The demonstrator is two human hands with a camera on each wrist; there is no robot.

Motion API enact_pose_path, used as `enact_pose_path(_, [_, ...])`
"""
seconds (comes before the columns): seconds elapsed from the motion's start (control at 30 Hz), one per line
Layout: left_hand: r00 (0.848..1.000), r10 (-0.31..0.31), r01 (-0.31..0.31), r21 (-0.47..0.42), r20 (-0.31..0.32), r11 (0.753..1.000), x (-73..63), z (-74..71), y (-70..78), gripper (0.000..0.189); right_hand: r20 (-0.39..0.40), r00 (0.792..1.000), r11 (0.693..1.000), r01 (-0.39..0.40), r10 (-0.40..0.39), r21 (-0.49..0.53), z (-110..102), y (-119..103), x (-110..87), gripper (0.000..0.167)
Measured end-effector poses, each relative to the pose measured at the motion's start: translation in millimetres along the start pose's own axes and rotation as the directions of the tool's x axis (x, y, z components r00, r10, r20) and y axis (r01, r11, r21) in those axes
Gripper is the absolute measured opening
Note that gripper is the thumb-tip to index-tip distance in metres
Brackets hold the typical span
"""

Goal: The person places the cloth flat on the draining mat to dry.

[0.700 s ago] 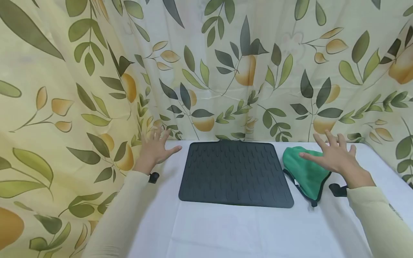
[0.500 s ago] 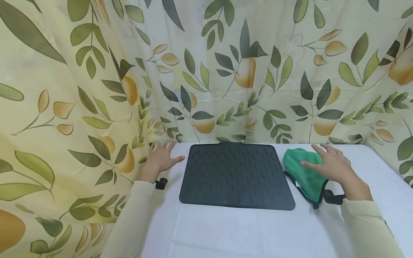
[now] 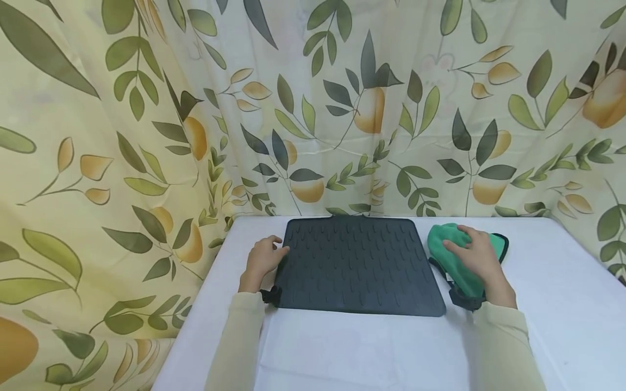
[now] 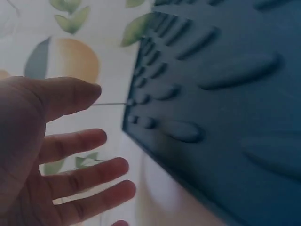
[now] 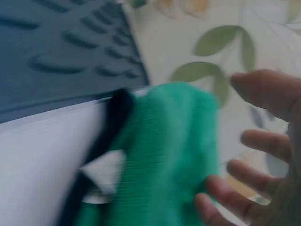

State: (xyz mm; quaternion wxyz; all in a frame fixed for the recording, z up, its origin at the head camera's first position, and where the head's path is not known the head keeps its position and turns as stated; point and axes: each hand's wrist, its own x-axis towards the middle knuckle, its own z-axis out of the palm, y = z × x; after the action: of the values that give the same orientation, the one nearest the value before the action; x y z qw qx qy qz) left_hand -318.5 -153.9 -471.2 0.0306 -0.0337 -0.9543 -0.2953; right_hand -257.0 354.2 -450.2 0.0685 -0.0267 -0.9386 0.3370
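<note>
My left hand (image 3: pixel 263 257) is beside the left edge of a dark ribbed rubber mat (image 3: pixel 359 266), thumb and fingers apart. In the left wrist view its fingers (image 4: pixel 89 170) are straight and hold nothing, with the mat to their right. Over a folded green cloth (image 3: pixel 439 239) with black edging is my right hand (image 3: pixel 475 255), covering part of it. From the right wrist, the relaxed fingers (image 5: pixel 254 179) lie along the cloth's right side, the lower fingertips overlapping it. A white tag (image 5: pixel 106 172) shows at the dark edging.
A white-covered table (image 3: pixel 342 347) carries the mat and the cloth. Behind and to the left hangs a curtain (image 3: pixel 313 136) printed with leaves and fruit. Black wrist cameras (image 3: pixel 271 296) are strapped under both wrists.
Both hands have come down and inward: the left from beyond the table's left side to the mat's left edge, the right leftward onto the green cloth. Mat and cloth stay about in place.
</note>
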Motion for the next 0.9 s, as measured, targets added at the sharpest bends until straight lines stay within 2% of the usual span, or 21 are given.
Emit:
enact_pose_path(0.2, [0.999,-0.030,0.030,-0.024,0.015,0.999,3.8,8.2,-2.0,0.041,-0.052,0.998,1.000,-0.024,0.024,-0.003,14.7,11.0,4.5,0.088])
enact_pose_path(0.37, [0.999,-0.039,0.040,-0.053,0.022,0.998,4.5,11.6,-1.2,0.038,0.018,1.000,0.998,-0.022,0.023,-0.059,19.6,12.4,4.1,0.103])
enact_pose_path(0.5, [0.998,-0.051,0.053,-0.055,0.028,0.997,4.1,15.0,-1.6,0.038,0.060,0.997,0.996,-0.037,0.042,-0.076,23.4,13.1,3.5,0.109])
enact_pose_path(0.73, [0.997,-0.080,0.081,-0.019,0.015,0.997,3.7,17.9,-3.3,0.046,0.086,0.995,0.995,-0.049,0.057,-0.086,30.4,15.9,5.5,0.097])
enact_pose_path(0.9, [0.997,-0.069,0.069,-0.003,-0.017,0.998,3.8,17.8,-4.3,0.045,0.061,0.998,0.992,-0.019,0.027,-0.122,32.7,16.0,6.4,0.074])
